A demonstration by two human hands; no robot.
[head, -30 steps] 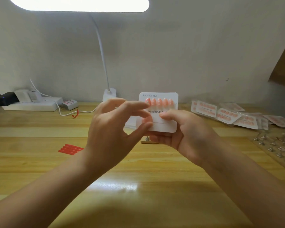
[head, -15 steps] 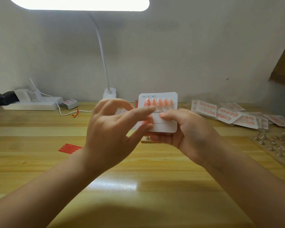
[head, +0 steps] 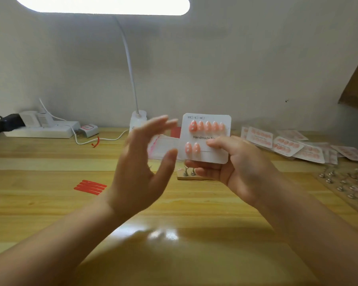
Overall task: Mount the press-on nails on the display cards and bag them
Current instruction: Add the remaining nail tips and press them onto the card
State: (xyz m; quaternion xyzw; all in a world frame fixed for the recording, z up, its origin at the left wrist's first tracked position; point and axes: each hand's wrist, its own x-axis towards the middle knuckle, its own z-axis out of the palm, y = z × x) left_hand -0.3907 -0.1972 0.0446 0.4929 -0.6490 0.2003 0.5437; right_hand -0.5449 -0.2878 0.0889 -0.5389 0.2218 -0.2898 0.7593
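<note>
1. The right hand pinches the card by its right side, thumb on its face, holding it up over the desk.
2. The left hand hovers beside it, fingers spread, holding nothing.
3. The card looks light and stiff; its nails could pop off, so hold the edges.

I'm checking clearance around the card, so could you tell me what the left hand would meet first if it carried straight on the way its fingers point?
Probably the display card held by the right hand. The left hand is open, fingers aimed up-right toward its left edge; depth is unclear.
</note>
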